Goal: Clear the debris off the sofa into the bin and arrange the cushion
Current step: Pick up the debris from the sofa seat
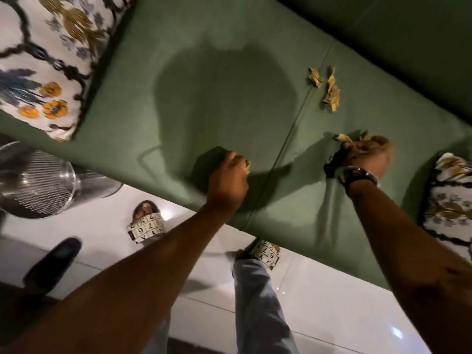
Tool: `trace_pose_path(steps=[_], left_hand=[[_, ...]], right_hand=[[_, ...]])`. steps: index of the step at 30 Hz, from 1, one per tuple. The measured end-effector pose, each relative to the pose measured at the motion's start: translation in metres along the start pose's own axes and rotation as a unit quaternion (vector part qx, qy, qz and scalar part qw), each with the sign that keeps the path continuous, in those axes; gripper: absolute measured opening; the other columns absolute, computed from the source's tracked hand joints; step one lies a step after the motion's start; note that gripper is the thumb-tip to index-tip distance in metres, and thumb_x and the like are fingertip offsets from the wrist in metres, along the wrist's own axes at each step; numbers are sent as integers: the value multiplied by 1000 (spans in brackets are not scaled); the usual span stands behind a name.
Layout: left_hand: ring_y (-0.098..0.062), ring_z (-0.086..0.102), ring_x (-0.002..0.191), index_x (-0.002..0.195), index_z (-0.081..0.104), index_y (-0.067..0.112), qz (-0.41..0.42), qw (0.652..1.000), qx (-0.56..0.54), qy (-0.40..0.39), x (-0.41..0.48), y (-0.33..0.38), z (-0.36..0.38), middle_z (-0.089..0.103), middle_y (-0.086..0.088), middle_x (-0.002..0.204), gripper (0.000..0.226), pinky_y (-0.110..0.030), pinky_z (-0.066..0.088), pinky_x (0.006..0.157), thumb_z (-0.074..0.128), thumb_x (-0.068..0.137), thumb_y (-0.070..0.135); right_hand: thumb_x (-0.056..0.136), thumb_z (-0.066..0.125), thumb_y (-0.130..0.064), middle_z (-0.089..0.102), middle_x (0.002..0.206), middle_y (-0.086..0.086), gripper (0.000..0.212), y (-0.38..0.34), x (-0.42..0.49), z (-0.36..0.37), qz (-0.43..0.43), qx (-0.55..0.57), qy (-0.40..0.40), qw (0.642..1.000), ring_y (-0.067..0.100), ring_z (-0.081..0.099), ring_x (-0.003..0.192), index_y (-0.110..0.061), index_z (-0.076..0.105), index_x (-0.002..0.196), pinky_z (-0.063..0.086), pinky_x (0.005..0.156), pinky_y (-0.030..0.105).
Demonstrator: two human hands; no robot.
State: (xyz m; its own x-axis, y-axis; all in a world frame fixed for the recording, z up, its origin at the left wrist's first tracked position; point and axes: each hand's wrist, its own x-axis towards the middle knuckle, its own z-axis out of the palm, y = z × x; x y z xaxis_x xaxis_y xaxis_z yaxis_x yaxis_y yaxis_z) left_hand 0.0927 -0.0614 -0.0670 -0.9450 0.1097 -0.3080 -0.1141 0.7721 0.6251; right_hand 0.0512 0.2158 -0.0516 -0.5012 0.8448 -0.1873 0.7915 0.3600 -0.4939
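The person leans over the green sofa (229, 103), both bare arms stretched out across the seat. The left hand (228, 180) is curled into a fist near the front edge of the seat, just left of the seam between the two seat pads; a small pale scrap shows at its fingertips, so its grip is closed on a bit of debris. The right hand (367, 155), with a dark watch (361, 175) on the wrist, lies farther right on the other pad. Its fingers are bunched around a clump of dry, crumpled leaf-like scraps (343, 137) that stick out on the left side of the fist, the grip closed on them.

Farther back on the seat, just right of the seam, two more clusters of the same tan debris (325, 88) lie loose on the fabric, well apart from both hands.

A patterned cushion (43, 62), white with dark scrollwork and orange flowers, sits at the far left end of the sofa. A second cushion (450, 200) of the same print lies at the right edge, just beside the right forearm.

On the pale tiled floor (332, 302) to the left, near the sofa's front, stands a wire-mesh bin (35, 180). The person's feet, in number-printed sandals (146, 227), are planted close to the sofa.
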Motion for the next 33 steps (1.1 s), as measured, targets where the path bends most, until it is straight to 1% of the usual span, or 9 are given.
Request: trace_pose_path(steps=[2, 9, 13, 17, 20, 25, 27, 29, 33], left_hand=[[-39, 61, 92, 86, 61, 1, 8, 1000, -7, 30, -5, -3, 0, 61, -24, 110, 11, -37, 38, 79, 55, 93, 8], [-33, 57, 73, 65, 55, 0, -70, 986, -122, 94, -25, -15, -33, 58, -20, 82, 22, -35, 41, 71, 68, 83, 2], [-23, 56, 69, 64, 57, 2, -142, 953, -190, 189, -44, -53, -79, 59, -14, 74, 21, -28, 43, 69, 73, 79, 1], [-2, 54, 61, 70, 56, 5, -331, 864, -264, 273, -77, -144, -131, 57, -6, 68, 20, -19, 43, 66, 72, 79, -1], [-25, 61, 71, 74, 55, 2, -416, 788, -323, 318, -95, -230, -174, 63, -25, 75, 20, -36, 52, 70, 63, 80, -15], [-22, 59, 71, 75, 59, 9, -465, 714, -381, 359, -82, -321, -219, 62, -14, 81, 20, -29, 57, 58, 66, 85, -7], [-27, 62, 82, 88, 68, 0, -488, 723, -348, 344, -76, -333, -224, 69, -23, 93, 8, -36, 57, 70, 61, 91, 2], [-33, 66, 94, 96, 71, -4, -523, 744, -254, 329, -73, -330, -231, 73, -26, 103, 21, -43, 54, 85, 57, 93, 12], [-41, 64, 105, 106, 68, 2, -522, 791, -140, 288, -64, -260, -236, 71, -25, 109, 26, -40, 50, 88, 53, 94, 17]], right_hand=[[80, 64, -13, 69, 104, 8, 34, -3, 20, 0, -1, -33, -50, 998, 21, 65, 94, -2, 60, 113, 51, 76, 20], [82, 57, -10, 73, 100, 22, 21, -7, 4, 5, -47, -129, -65, 988, 31, 68, 97, 2, 72, 91, 53, 86, 33], [77, 60, 7, 71, 79, 29, 12, -29, -114, 26, -221, -66, -123, 965, 42, 65, 85, 6, 72, 75, 44, 77, 34], [75, 70, 3, 74, 80, 21, 9, -67, -295, 81, -331, 19, -307, 892, 32, 68, 79, -3, 77, 77, 48, 74, 30], [72, 71, 10, 71, 82, 28, 8, -104, -408, 148, -337, 31, -431, 837, 38, 68, 80, 4, 74, 76, 55, 75, 40], [83, 63, -10, 68, 107, 24, 23, -156, -497, 238, -305, -30, -507, 805, 38, 61, 102, -2, 68, 104, 50, 84, 42], [86, 61, -19, 69, 112, 19, 29, -164, -499, 246, -296, -58, -515, 803, 37, 61, 104, -8, 65, 113, 50, 83, 40], [91, 56, -25, 69, 113, 18, 29, -167, -484, 235, -312, -87, -504, 801, 37, 62, 105, -10, 63, 115, 49, 86, 41], [91, 58, -17, 74, 96, 21, 17, -160, -422, 173, -339, -56, -492, 800, 39, 67, 89, -8, 71, 97, 54, 80, 45]])
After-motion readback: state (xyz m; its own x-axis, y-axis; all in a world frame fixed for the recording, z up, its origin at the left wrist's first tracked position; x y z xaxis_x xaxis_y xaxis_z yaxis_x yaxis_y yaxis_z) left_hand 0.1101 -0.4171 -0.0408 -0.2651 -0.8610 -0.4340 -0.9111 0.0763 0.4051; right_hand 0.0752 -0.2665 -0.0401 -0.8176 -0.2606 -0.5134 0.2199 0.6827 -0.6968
